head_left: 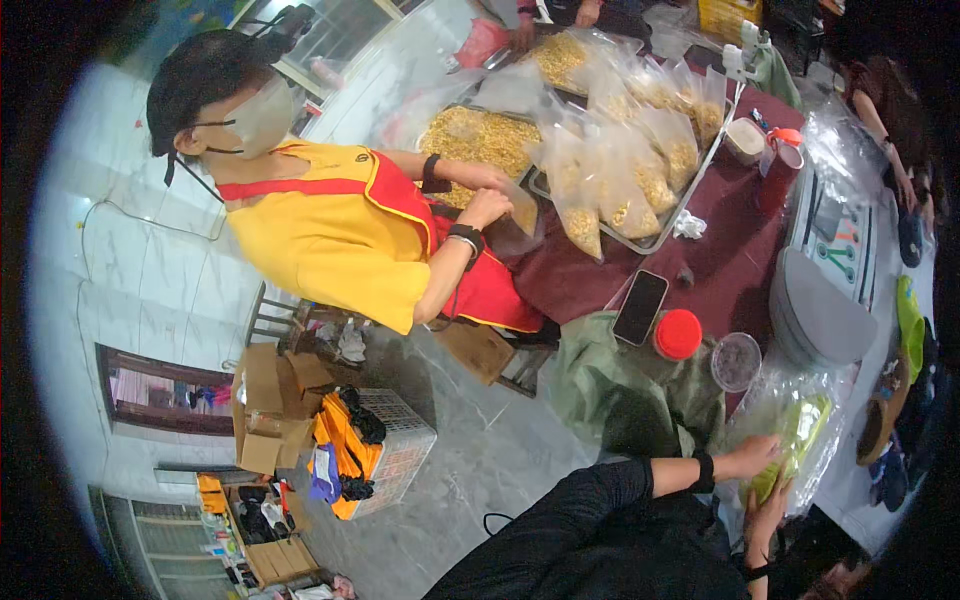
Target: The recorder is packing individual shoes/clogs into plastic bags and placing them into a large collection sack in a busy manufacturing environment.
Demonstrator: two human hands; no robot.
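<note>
At the lower right, my left hand (748,457), closed, grips the near-left edge of a long lime-green item (800,437) in clear plastic wrapping. My right hand (766,512) is closed round its lower end. The kind of item is hard to make out through the shiny film. Beyond it on the dark red tablecloth (722,250) stand a clear round tub (736,362) and a jar with a red lid (678,335). A black phone (640,307) lies beside the jar. Next to the wrapped item is a grey rounded object (815,310).
A co-worker in yellow and red (340,235) handles a clear bag (524,212) beside a tray of yellow bits (470,140). Filled bags (610,170) crowd another tray. Green cloth (600,390) hangs at the table's near edge. A white crate (395,455) and cardboard boxes stand on the floor.
</note>
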